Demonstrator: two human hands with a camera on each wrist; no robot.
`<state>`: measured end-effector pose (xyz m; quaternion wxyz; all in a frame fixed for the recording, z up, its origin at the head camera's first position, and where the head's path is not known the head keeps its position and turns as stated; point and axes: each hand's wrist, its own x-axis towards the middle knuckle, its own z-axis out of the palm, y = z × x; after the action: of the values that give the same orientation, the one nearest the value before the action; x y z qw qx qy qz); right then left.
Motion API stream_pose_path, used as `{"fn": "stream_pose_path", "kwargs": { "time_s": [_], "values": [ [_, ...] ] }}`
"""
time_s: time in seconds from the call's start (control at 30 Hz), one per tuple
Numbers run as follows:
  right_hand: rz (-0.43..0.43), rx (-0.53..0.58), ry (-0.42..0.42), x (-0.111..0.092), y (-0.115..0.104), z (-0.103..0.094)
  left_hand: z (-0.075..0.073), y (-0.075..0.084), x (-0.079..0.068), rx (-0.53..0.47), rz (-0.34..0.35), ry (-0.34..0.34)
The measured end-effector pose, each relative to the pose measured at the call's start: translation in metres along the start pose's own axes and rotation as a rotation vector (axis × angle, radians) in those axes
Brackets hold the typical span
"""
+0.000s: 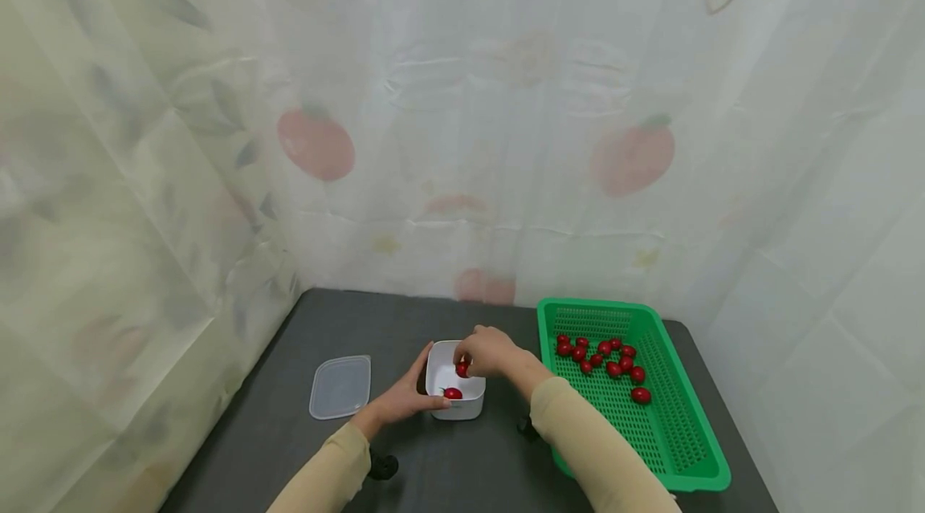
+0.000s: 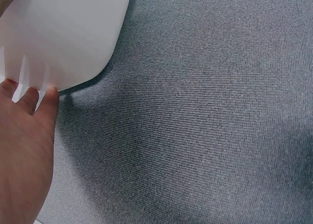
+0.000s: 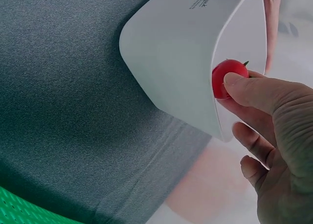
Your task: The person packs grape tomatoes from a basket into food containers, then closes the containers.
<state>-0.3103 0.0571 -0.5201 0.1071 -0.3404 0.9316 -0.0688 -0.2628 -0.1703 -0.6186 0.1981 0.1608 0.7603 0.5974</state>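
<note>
A white square container (image 1: 458, 411) stands on the dark table, with a cherry tomato (image 1: 452, 393) lying inside it. My left hand (image 1: 405, 396) grips the container at its left, thumb at the near rim and fingers along the side wall (image 2: 73, 33). Between thumb and finger, my right hand (image 3: 279, 111) pinches another red cherry tomato (image 3: 226, 79) with a small green stem. That tomato is at the container's opening, just inside the rim. The right hand reaches in from the right in the head view.
A green perforated basket (image 1: 694, 409) on the right holds several cherry tomatoes (image 1: 625, 363). To the left of the container, a translucent lid (image 1: 341, 387) lies flat on the table (image 1: 260, 449). Patterned curtains (image 1: 462, 136) hang behind the table and at its sides.
</note>
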Motion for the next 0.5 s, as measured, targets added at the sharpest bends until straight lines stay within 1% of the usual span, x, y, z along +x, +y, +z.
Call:
{"fn": "stream_pose_path", "kwargs": {
  "time_s": [0.1,0.33,0.5],
  "values": [
    [-0.006,-0.022,-0.001,-0.0009,-0.0006,0.0002,0.0004,0.0005,-0.0002,0.014,0.002,0.010],
    [0.002,-0.032,-0.024,-0.0033,-0.0012,-0.0029,-0.0002,-0.0027,-0.0001,-0.019,0.014,-0.008],
    [0.002,-0.020,-0.004,-0.0079,-0.0006,-0.0088,-0.0014,-0.0049,0.0003,-0.032,0.031,-0.022]
  ]
}}
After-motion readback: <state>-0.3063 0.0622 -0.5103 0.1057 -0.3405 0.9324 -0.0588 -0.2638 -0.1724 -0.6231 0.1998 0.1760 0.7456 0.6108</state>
